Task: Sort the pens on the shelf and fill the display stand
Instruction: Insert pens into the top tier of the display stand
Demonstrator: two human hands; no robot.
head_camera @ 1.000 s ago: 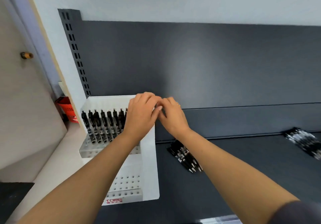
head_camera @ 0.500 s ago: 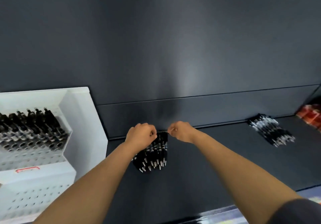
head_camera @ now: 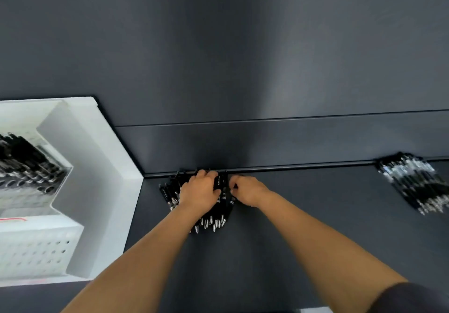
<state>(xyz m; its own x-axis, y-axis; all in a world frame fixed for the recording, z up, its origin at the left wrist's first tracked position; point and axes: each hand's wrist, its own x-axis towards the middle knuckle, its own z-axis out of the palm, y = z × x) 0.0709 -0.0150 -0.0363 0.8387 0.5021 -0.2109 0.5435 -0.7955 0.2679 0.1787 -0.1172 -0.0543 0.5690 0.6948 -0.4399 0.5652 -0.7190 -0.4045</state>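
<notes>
A pile of black pens (head_camera: 209, 220) with silver tips lies on the dark shelf (head_camera: 303, 198) against the back wall. My left hand (head_camera: 200, 191) lies on top of the pile with its fingers curled over several pens. My right hand (head_camera: 247, 190) is at the pile's right edge and pinches one black pen (head_camera: 227, 188). The white display stand (head_camera: 97, 167) stands at the left, with a row of black pens (head_camera: 26, 164) in its upper tier. Its lower tier shows several bare holes.
A second heap of black pens (head_camera: 415, 181) lies at the far right of the shelf. The dark back panel (head_camera: 243, 57) rises right behind the pile. A pale strip (head_camera: 313, 309) shows at the bottom edge.
Both hands have come down from the display stand to the pen pile on the shelf. The view has swung right and closer; my hands now rest on the pens.
</notes>
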